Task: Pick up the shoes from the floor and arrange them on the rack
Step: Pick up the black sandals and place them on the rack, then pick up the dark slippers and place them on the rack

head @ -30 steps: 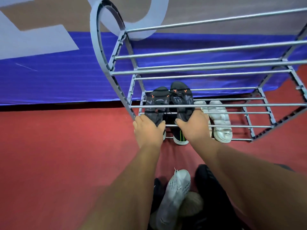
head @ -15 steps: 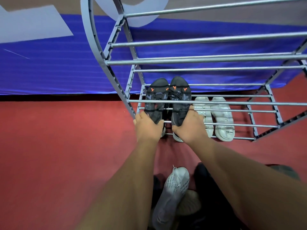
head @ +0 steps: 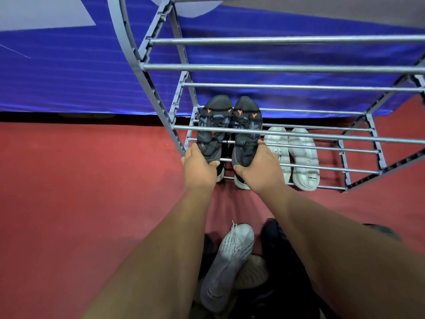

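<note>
Main risk: the black shoes sit on thin, widely spaced bars of the rack [head: 276,67], so a heel or toe can drop between rails and tip if let go before the sole bridges two bars. Left black shoe [head: 213,125] and right black shoe [head: 247,127] are on the lowest tier, toes toward the blue wall, side by side and touching near the toes. Second risk: right hand [head: 259,170] is just beside the white pair [head: 291,155] on the same tier; a sideways nudge could knock them out of line. Heels look to overhang the front bar, so a slack release could let them slide back to the floor [head: 80,192]

Pose: both arms stretched forward and down, near parallel. Left hand [head: 199,171] is wrapped over the heel of the left black shoe, thumb on the inner side. Right hand clasps the heel of the right black shoe, fingers [head: 261,143] curled over its outer edge. Both grips look closed on the heels

More shoes remain in a pile on the floor, including a light grey sneaker [head: 227,263]
</note>
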`<state>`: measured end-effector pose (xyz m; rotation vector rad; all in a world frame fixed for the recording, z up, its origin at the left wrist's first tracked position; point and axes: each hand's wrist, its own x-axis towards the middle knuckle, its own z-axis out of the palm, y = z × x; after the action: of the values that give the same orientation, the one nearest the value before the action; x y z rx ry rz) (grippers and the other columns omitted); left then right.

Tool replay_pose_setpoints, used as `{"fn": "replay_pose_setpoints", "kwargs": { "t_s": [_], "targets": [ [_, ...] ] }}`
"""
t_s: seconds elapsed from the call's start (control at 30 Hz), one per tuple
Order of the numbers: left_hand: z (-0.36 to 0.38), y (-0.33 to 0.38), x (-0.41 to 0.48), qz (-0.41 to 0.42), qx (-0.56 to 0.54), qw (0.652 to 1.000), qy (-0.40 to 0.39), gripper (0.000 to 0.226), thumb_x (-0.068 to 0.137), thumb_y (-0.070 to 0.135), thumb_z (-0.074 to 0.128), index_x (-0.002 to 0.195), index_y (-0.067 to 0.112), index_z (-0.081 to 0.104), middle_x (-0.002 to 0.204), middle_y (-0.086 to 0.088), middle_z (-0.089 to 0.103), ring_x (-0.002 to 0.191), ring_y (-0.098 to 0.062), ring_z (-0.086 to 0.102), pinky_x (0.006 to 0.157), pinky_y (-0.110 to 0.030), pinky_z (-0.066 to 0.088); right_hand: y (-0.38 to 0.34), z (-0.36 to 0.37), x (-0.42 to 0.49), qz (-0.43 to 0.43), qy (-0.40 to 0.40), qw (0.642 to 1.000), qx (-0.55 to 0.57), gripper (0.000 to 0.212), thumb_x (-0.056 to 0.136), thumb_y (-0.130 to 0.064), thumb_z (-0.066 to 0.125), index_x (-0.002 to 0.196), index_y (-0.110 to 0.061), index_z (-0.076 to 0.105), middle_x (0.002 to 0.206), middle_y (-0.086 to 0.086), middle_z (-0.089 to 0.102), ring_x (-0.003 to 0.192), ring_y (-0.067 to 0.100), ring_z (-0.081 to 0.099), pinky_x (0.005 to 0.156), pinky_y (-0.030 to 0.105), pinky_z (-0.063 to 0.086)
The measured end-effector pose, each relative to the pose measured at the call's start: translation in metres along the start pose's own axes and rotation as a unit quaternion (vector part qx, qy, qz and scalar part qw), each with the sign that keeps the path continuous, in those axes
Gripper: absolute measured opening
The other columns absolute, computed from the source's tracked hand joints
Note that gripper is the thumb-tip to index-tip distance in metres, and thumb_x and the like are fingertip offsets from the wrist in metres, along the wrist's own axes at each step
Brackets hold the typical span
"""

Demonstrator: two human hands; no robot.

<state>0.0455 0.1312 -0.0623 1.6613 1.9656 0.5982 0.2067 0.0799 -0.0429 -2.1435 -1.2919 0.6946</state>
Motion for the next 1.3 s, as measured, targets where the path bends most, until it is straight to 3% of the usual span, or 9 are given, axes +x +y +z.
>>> {"fn": "replay_pose_setpoints", "kwargs": {
  "t_s": [0.23, 0.43, 0.53, 0.63, 0.8, 0.93, 1.03, 1.23, 1.3],
  "targets": [
    [-0.004, 0.001, -0.001, -0.005, -0.002, 1.0, -0.016, 0.08, 0.083, 0.037, 0.084, 0.148, 0.011, 0.045, 0.145, -0.005, 0.054, 0.133, -0.029, 0.04, 0.109, -0.036, 0.039, 0.0, 0.002, -0.001, 0.009, -0.007, 0.999, -0.03, 0.096, 0.07, -0.052, 0.087, 0.145, -0.012, 0.043, 0.136, 0.004, 0.059, 0.128, 0.031, 0.051, 0.105, 0.044, 0.049],
    [-0.019, -0.008, -0.008, 0.003, -0.034, 0.999, -0.038, 0.05, 0.075, 0.021, 0.079, 0.122, 0.024, 0.062, 0.121, 0.0, 0.065, 0.118, -0.026, 0.059, 0.099, -0.039, 0.051, 0.004, 0.001, -0.015, 0.01, 0.0, 1.0, -0.002, 0.069, 0.073, -0.037, 0.09, 0.126, -0.016, 0.051, 0.126, 0.004, 0.06, 0.122, 0.028, 0.054, 0.104, 0.044, 0.048],
    [-0.03, -0.017, -0.027, -0.014, -0.042, 0.997, -0.06, 0.055, 0.081, 0.01, 0.07, 0.133, 0.023, 0.06, 0.123, 0.0, 0.066, 0.108, -0.021, 0.064, 0.093, -0.031, 0.051, 0.011, -0.005, -0.029, -0.009, 0.006, 1.0, -0.023, 0.06, 0.077, -0.021, 0.08, 0.129, -0.015, 0.05, 0.127, 0.006, 0.056, 0.121, 0.028, 0.052, 0.105, 0.041, 0.047],
    [-0.033, -0.034, -0.054, -0.059, -0.035, 0.993, -0.1, 0.042, 0.091, 0.01, 0.06, 0.132, 0.017, 0.062, 0.119, 0.001, 0.071, 0.103, -0.02, 0.068, 0.093, -0.028, 0.052, 0.021, -0.011, -0.052, 0.015, 0.005, 0.997, -0.069, 0.05, 0.083, -0.018, 0.074, 0.126, -0.009, 0.049, 0.127, 0.01, 0.051, 0.119, 0.031, 0.05, 0.104, 0.044, 0.046],
    [-0.036, -0.081, -0.105, -0.118, 0.031, 0.97, -0.211, 0.028, 0.099, 0.023, 0.061, 0.122, 0.009, 0.065, 0.116, -0.011, 0.072, 0.111, -0.028, 0.067, 0.096, -0.027, 0.049, 0.039, 0.001, -0.09, 0.058, -0.176, 0.968, -0.171, 0.058, 0.09, -0.022, 0.067, 0.139, 0.0, 0.044, 0.141, 0.02, 0.043, 0.128, 0.037, 0.048, 0.11, 0.044, 0.043],
    [-0.039, -0.132, -0.142, -0.154, 0.146, 0.932, -0.293, 0.052, 0.092, 0.039, 0.064, 0.131, 0.005, 0.06, 0.127, -0.02, 0.066, 0.117, -0.037, 0.064, 0.096, -0.036, 0.05, 0.058, 0.018, -0.12, 0.081, -0.247, 0.934, -0.244, 0.061, 0.09, -0.033, 0.064, 0.139, -0.001, 0.046, 0.141, 0.021, 0.046, 0.129, 0.039, 0.048, 0.109, 0.041, 0.041],
    [-0.037, -0.163, -0.17, -0.163, 0.223, 0.899, -0.339, 0.08, 0.077, 0.064, 0.054, 0.142, 0.017, 0.052, 0.136, -0.02, 0.06, 0.121, -0.039, 0.06, 0.102, -0.041, 0.051, 0.068, 0.033, -0.14, 0.076, -0.269, 0.909, -0.307, 0.066, 0.092, -0.034, 0.059, 0.146, -0.001, 0.04, 0.145, 0.02, 0.044, 0.134, 0.039, 0.043, 0.108, 0.046, 0.041],
    [-0.031, -0.187, -0.201, -0.207, 0.296, 0.851, -0.381, 0.095, 0.09, 0.03, 0.07, 0.159, -0.003, 0.014, 0.158, -0.024, 0.034, 0.146, -0.04, 0.038, 0.116, -0.046, 0.039, 0.063, 0.068, -0.17, 0.031, -0.332, 0.886, -0.321, 0.059, 0.094, -0.03, 0.057, 0.148, -0.008, 0.044, 0.149, 0.017, 0.041, 0.136, 0.039, 0.041, 0.107, 0.046, 0.041],
    [-0.028, -0.191, -0.208, -0.195, 0.329, 0.851, -0.361, 0.087, 0.094, 0.029, 0.064, 0.159, -0.001, 0.015, 0.158, -0.021, 0.032, 0.147, -0.038, 0.033, 0.117, -0.048, 0.037, 0.067, 0.073, -0.175, 0.019, -0.346, 0.877, -0.333, 0.057, 0.092, -0.03, 0.058, 0.144, -0.009, 0.047, 0.146, 0.016, 0.042, 0.133, 0.039, 0.042, 0.103, 0.045, 0.042]
  ]
}}
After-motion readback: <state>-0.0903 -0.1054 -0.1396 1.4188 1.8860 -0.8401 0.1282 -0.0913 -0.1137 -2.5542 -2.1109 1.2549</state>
